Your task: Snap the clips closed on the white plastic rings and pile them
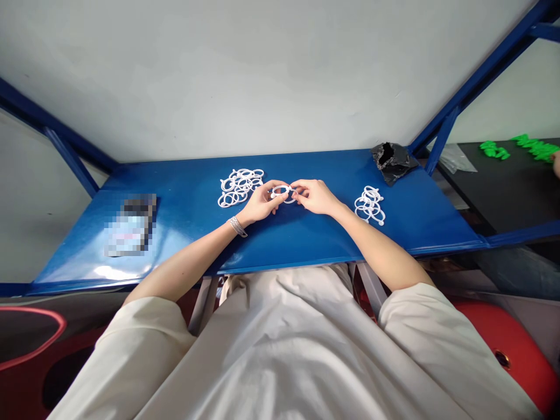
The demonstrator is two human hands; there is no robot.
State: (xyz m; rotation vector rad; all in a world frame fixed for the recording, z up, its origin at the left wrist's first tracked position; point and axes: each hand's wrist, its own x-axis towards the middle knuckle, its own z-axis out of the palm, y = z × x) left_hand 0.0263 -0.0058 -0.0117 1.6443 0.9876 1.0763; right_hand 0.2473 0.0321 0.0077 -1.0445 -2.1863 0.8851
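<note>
Both my hands meet over the middle of the blue table. My left hand and my right hand pinch the same white plastic ring from either side, fingers closed on it. A silver bracelet sits on my left wrist. A loose heap of several white rings lies just left of my left hand. A smaller pile of white rings lies to the right of my right hand.
A crumpled black bag sits at the back right of the table. A blurred flat object lies at the left. Blue frame struts rise on both sides. Green parts lie on a dark table at far right, with another person's hand at the edge.
</note>
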